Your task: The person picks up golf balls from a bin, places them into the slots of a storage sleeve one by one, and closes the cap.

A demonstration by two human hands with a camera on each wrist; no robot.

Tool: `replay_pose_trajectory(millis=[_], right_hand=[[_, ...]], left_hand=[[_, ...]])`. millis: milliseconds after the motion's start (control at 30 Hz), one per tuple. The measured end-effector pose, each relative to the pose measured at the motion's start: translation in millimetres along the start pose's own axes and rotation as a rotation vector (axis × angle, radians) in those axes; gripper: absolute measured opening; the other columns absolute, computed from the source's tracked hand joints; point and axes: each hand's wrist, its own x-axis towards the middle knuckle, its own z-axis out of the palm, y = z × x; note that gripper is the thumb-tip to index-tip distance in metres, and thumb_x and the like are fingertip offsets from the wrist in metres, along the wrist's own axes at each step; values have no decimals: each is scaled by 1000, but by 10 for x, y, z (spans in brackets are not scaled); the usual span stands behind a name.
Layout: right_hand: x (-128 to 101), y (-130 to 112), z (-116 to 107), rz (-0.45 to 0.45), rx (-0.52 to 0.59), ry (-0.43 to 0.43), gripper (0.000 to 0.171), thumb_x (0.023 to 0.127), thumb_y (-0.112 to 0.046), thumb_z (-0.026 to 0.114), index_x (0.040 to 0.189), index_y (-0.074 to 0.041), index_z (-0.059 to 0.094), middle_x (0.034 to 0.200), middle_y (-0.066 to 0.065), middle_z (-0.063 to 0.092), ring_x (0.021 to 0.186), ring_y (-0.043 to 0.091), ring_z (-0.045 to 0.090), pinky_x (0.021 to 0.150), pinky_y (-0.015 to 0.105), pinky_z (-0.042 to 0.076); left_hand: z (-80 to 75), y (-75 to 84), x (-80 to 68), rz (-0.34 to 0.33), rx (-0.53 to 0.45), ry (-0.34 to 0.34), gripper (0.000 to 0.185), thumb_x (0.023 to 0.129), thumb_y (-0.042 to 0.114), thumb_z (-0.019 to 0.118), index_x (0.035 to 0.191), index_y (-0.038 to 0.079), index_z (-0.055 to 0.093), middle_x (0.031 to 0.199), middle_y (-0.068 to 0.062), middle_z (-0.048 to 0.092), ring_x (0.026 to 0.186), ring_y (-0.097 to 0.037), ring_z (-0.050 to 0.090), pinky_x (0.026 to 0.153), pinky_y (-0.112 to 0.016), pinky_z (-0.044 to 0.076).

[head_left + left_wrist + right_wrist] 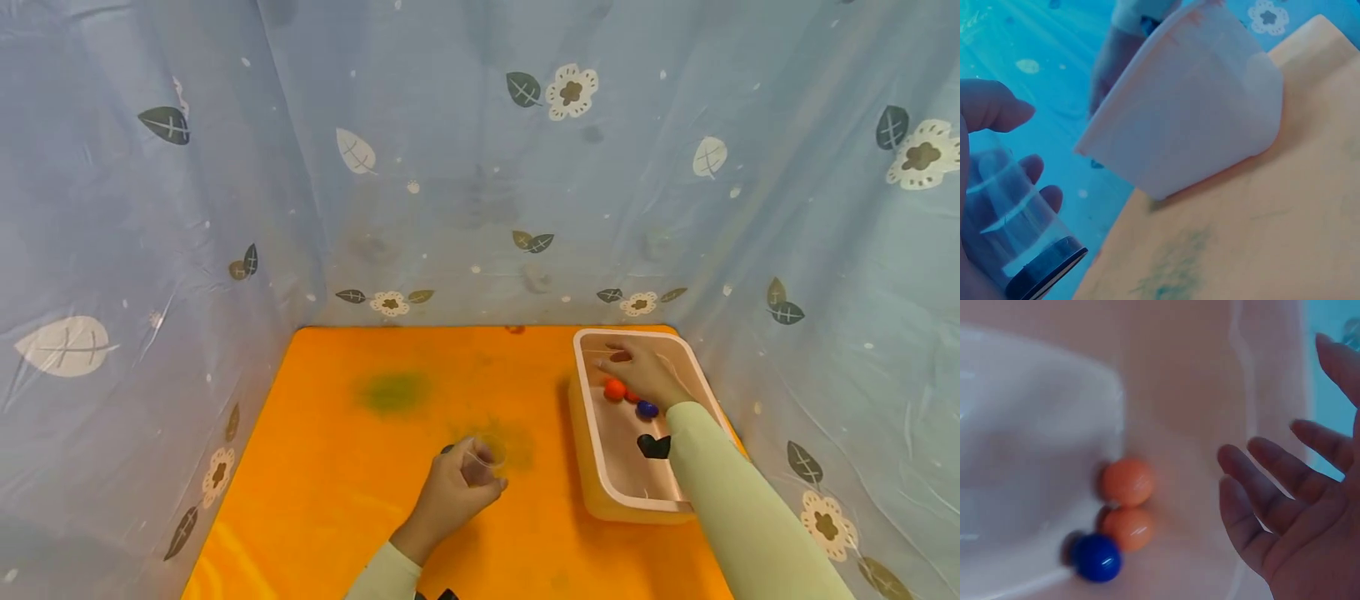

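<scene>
Flowered cloth [450, 125] encloses an orange table [315, 492]; the left hand [452, 492] curls round a clear cup [1019, 209], perhaps steadying it; the empty right hand [643, 375], fingers parted, hangs over a tub [1197, 119] whose walls likely pen the balls [614, 390].

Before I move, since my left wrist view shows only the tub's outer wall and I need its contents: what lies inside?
Observer: Two orange balls and one blue ball lie in the tub.

Operator: The wall hides the fingers of the right hand from me. Is it holding a ball?

Observer: No, the right wrist view shows its fingers spread, with nothing in them.

Operator: And where does the tub stand on the table?

Observer: Toward the person's right; the head view has it right of the clear cup in the left hand.
</scene>
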Motion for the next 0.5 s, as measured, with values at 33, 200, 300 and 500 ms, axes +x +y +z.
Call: replay_pose_trajectory(millis=[33, 200, 300, 500], right_hand=[[29, 78, 6, 7, -10, -19, 78, 107, -50, 70, 160, 2, 47, 151, 33, 54, 133, 54, 55, 109, 68, 43], [135, 444, 61, 101, 27, -101, 75, 107, -44, 69, 155, 11, 48, 149, 33, 55, 125, 51, 60, 105, 61, 49], [196, 674, 145, 145, 72, -155, 73, 106, -36, 72, 153, 14, 46, 145, 34, 58, 118, 44, 64, 98, 52, 54], [292, 987, 373, 120, 88, -197, 41, 98, -14, 77, 128, 11, 63, 114, 22, 68, 102, 36, 62, 91, 44, 51]], left_hand=[[0, 7, -10, 5, -2, -4, 25, 97, 18, 84, 114, 12, 66, 92, 0, 70, 79, -20, 71, 71, -36, 61], [-12, 75, -38, 42, -1, -24, 27, 98, 21, 85, 117, 14, 67, 97, 0, 70, 82, -18, 72, 77, -35, 62], [-16, 104, -54, 68, -22, -34, 27, 98, 18, 85, 118, 18, 67, 108, -1, 70, 87, -17, 74, 83, -37, 61], [-40, 94, -79, 116, -35, -30, 33, 97, 13, 85, 122, 20, 66, 117, -3, 71, 88, -17, 76, 89, -37, 60]])
